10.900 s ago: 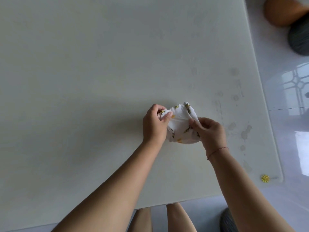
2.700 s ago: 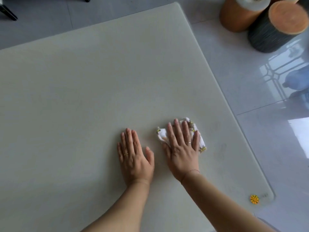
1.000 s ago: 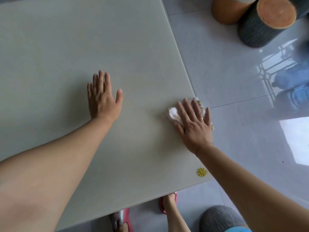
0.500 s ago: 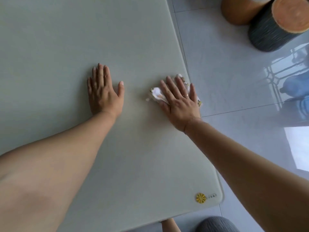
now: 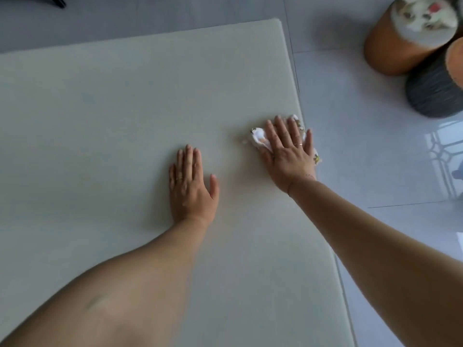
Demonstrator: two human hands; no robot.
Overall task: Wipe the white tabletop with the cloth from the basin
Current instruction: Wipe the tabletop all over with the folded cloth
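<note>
The white tabletop (image 5: pixel 120 108) fills most of the head view. A small white cloth with yellow print (image 5: pixel 259 139) lies folded at the table's right edge, and part of it pokes out over that edge. My right hand (image 5: pixel 288 151) presses flat on the cloth with fingers spread, covering most of it. To its left my left hand (image 5: pixel 190 184) rests palm down on the bare tabletop, fingers together, holding nothing. No basin is in view.
On the glossy tiled floor at the top right stand an orange cylindrical stool (image 5: pixel 400 38) with a patterned top and a dark grey stool (image 5: pixel 436 91). The table's far right corner (image 5: pixel 278 21) is in view. A dark furniture leg (image 5: pixel 56 1) shows at the top left.
My right hand has pushed the cloth farther along the table's right edge, away from me. My left hand stays flat on the table. The view has tilted up toward the far corner.
</note>
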